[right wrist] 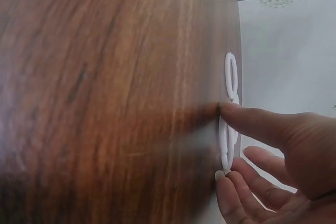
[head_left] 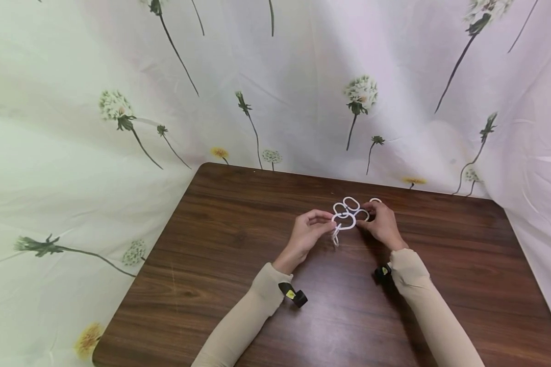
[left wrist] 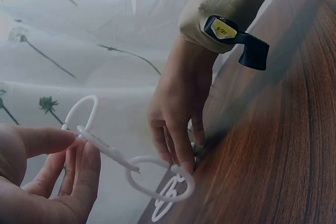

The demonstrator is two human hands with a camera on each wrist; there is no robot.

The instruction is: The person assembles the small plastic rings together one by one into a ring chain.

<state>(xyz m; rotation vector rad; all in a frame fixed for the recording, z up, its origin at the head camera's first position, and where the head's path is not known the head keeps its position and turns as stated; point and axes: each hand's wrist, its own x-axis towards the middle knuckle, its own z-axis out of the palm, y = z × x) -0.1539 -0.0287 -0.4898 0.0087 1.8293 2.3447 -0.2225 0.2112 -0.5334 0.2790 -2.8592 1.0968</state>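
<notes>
"Left hand?"
"Pinching. Thumb and fingers on one ring of the white ring chain, near a link joint."

"Right hand?"
"Gripping too. Thumb and fingertip on either side of another ring, same chain. Right wrist view shows it edge-on, with one more ring poking out past the thumb."

"Where's the chain?"
"Between the hands, toward the back edge of the wooden table, right of its middle. Part of it bridges the two hands; a couple of links dangle by the left fingertips. Exact ring count: can't tell, they overlap."

"Touching the tabletop?"
"Can't tell for every ring. Right fingertips are low, close to the wood."

"Rest?"
"Beige sleeves on both arms, a black band with a yellow label on the left wrist, similar one on the right. Pale cloth behind, printed with dandelion-like flowers, meets the table's back edge."
</notes>
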